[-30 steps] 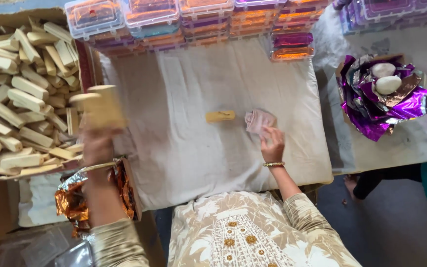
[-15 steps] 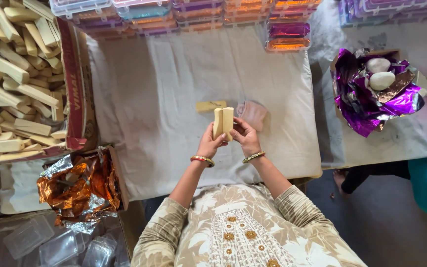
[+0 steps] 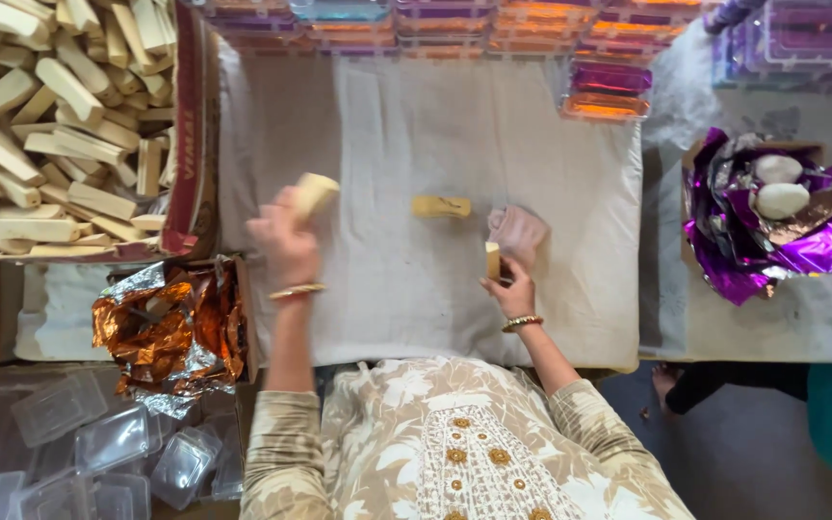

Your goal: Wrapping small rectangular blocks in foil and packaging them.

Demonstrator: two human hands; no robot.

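Pale yellow bars (image 3: pixel 60 116), white cloth (image 3: pixel 406 144), orange foil (image 3: pixel 166 327), purple foil (image 3: pixel 772 246), beige floral sleeves (image 3: pixel 281 453).

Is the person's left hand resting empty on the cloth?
No: the left hand is raised over the white cloth and grips a pale tan bar, while the right hand holds another bar.

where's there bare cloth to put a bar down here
Free: the white cloth between the left hand and the lone bar, and the stretch right of the right hand. Crowded: the box of bars at left, the stacked containers along the far edge.
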